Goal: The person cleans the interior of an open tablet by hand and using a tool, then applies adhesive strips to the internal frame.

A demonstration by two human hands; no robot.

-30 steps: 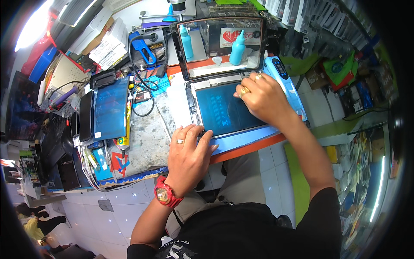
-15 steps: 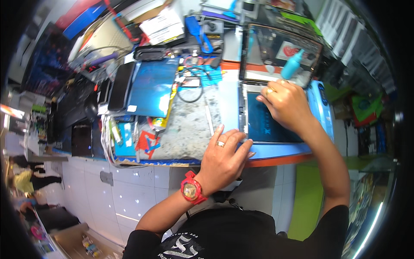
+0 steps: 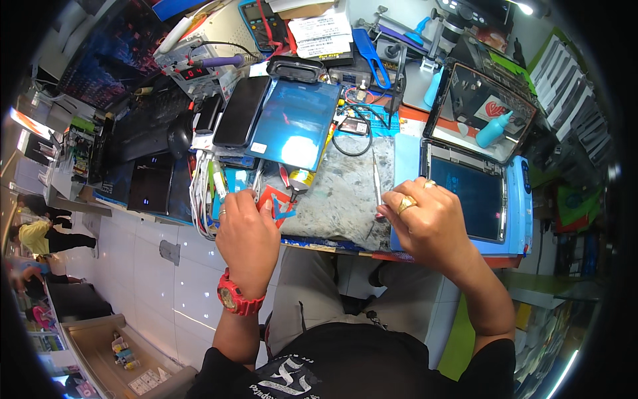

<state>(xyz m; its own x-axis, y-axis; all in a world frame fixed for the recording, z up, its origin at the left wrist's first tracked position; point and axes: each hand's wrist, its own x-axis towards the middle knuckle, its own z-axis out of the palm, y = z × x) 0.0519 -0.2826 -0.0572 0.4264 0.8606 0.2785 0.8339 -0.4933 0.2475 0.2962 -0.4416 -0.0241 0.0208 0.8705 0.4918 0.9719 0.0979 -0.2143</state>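
Observation:
My left hand (image 3: 247, 234) rests over the bundled white cables and red-and-blue plastic pieces (image 3: 276, 206) at the mat's left, fingers curled, their tips hidden. My right hand (image 3: 426, 225) has its fingers closed at the lower end of a slim silver pointed tool (image 3: 375, 174) on the grey stained mat (image 3: 325, 209). To the right, an opened tablet (image 3: 465, 196) with its inside showing sits on a light blue machine (image 3: 518, 213). Its detached glass panel (image 3: 488, 96) leans behind, with turquoise bottles (image 3: 492, 130) beside it.
A blue-backed panel (image 3: 286, 120), black phone (image 3: 240, 110), black-and-yellow tube (image 3: 299, 183) and blue-handled tool (image 3: 372, 56) crowd the bench's back. A monitor (image 3: 106, 53) and keyboard (image 3: 136, 133) stand left. Other people (image 3: 36, 233) are at the far left beyond the bench.
My right hand has left the tablet, moving left to the silver tool. My left hand has moved from the tablet's edge left to the cables. The view has shifted across the bench.

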